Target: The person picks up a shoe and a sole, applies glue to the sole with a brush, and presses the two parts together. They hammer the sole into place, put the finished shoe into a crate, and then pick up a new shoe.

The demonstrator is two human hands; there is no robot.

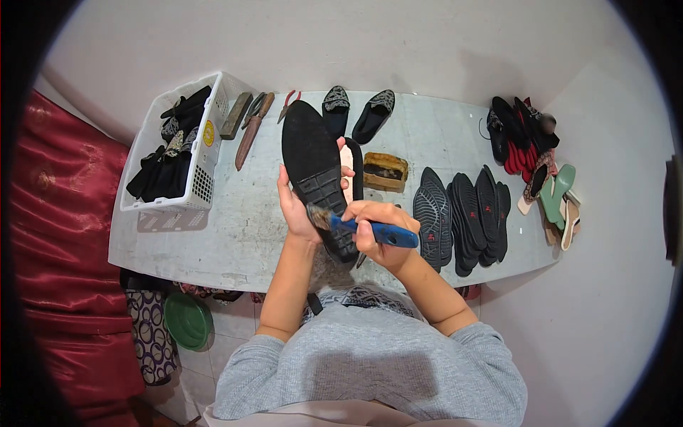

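Note:
My left hand (295, 206) grips a black shoe sole (307, 146), its fingers wrapped around the edges. The sole is tilted over the near middle of the table, its blocky tread pattern facing up at the lower half. My right hand (384, 231) is closed around the blue handle of a paint brush (393, 235). The brush's bristles (319, 215) are on or just above the sole near its left edge; contact cannot be told. Behind the sole shows a black-rimmed piece with a pale pink face (353, 171), partly hidden. Just right of it sits a yellowish-brown open container (385, 172) with dark contents.
A white basket (203, 153) of black shoes stands left on the table (242, 235). Nearby lie a brown block (236, 116), a sheathed knife (250, 135) and red-handled pliers (288, 103). Two black shoes (373, 116) stand behind, black soles (466, 220) right, sandals (557, 196) far right.

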